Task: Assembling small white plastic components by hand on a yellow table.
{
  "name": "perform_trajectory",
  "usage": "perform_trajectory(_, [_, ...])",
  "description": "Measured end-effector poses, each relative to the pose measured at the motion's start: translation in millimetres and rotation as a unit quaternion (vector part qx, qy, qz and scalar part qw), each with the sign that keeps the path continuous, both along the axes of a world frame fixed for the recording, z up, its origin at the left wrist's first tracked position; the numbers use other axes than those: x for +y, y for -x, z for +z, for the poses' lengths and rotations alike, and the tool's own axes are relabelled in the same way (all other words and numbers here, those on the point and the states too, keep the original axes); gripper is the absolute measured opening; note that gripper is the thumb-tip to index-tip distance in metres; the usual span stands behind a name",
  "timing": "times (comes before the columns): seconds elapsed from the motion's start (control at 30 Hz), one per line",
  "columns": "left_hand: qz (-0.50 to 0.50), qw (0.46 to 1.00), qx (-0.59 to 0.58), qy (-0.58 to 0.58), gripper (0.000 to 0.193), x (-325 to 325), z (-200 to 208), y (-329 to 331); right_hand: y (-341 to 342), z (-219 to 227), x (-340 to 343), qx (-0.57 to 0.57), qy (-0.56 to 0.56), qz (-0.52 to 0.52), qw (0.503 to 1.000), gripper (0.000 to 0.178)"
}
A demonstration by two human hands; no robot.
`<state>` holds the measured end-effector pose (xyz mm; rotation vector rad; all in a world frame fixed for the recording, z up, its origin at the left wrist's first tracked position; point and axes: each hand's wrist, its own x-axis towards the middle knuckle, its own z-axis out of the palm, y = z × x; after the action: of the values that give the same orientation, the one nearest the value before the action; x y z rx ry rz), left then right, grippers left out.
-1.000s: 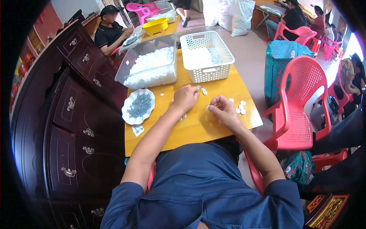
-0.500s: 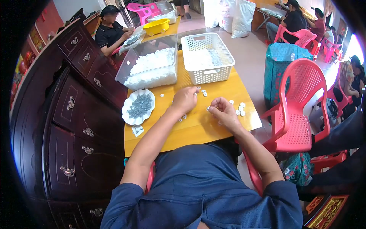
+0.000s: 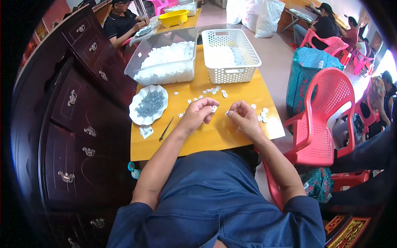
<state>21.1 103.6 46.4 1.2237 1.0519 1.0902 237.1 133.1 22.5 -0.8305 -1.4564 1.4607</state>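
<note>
My left hand [image 3: 197, 115] is closed over the table, a small white plastic piece [image 3: 214, 109] pinched between thumb and fingers. Just to its right, my right hand [image 3: 245, 119] pinches another small whitish piece [image 3: 227, 112], partly covered by the fingertips. The two hands face each other with a short gap between them. Beyond the left hand lie several loose white pieces [image 3: 212, 91], some with two holes. A further small cluster of white pieces [image 3: 264, 115] rests right of my right hand. A thin dark pointed tool [image 3: 166, 129] lies beside my left forearm.
A scalloped white dish [image 3: 135, 117] of small grey metal parts stands at the left. Behind are a clear bin [image 3: 136, 62] and a white perforated basket [image 3: 231, 77], both holding white pieces. Dark drawers [image 3: 62, 136] flank the table; a red chair [image 3: 318, 124] is right. Other people sit farther off.
My left hand has drawn back from the loose pieces toward me, with a white piece now visible in it. The dark tool, hidden before, now shows. My right hand keeps its pinch.
</note>
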Motion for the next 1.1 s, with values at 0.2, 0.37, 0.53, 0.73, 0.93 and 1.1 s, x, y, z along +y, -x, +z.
perform_trajectory(0.2, [-0.005,0.998,-0.033,-0.049,0.019,-5,-17,0,-4,7,-3,-0.016,0.051,0.010,0.999,0.017])
perform_trajectory(0.37, [0.017,0.998,-0.037,-0.056,0.017,-12,-11,-2,-3,0,-1,0.005,0.027,-0.002,1.000,0.015])
perform_trajectory(0.53, [0.032,0.995,-0.040,-0.088,0.013,-14,-7,-4,-6,5,-2,-0.008,0.050,0.014,0.999,0.018])
perform_trajectory(0.73, [0.006,0.997,0.037,-0.065,0.019,-12,-12,4,-3,8,-4,-0.006,0.042,0.022,0.999,0.015])
perform_trajectory(0.93, [0.018,0.998,0.010,-0.055,0.016,-13,-12,1,-1,2,-4,0.001,0.037,0.053,0.998,0.013])
perform_trajectory(1.1, [0.014,0.998,0.007,-0.062,0.016,-15,-9,-2,-1,-5,-3,-0.008,0.035,0.070,0.997,0.014])
